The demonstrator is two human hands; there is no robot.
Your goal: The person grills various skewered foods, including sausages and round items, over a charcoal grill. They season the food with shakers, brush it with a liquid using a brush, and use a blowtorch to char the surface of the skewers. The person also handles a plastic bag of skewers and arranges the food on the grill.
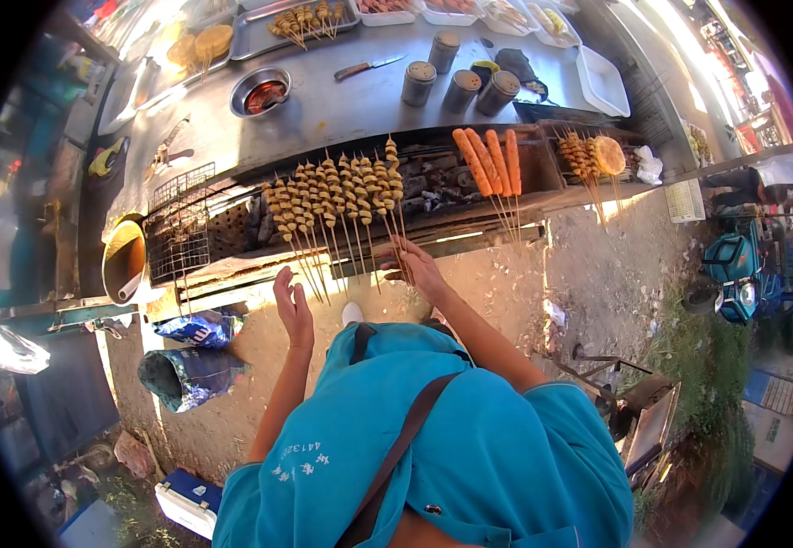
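A row of spiral-cut food skewers [331, 185] lies across the charcoal grill [431, 179], their bare sticks sticking out over its front edge. At the right end of this row, my right hand [418, 270] has its thumb and fingers closed around the lower ends of a few sticks. My left hand [294, 305] is raised just left of the stick ends, fingers apart and nothing in it. Several reddish sausages on sticks [489, 161] rest over the grill farther right. Dark charcoal shows between the two groups.
On the metal counter behind are a sauce bowl [261, 91], a knife [369, 66], several shaker tins [461, 89] and an empty white tray [602, 81]. A wire grill basket [181, 226] and yellow bucket [124, 260] stand left. Bags [191, 377] lie on the ground.
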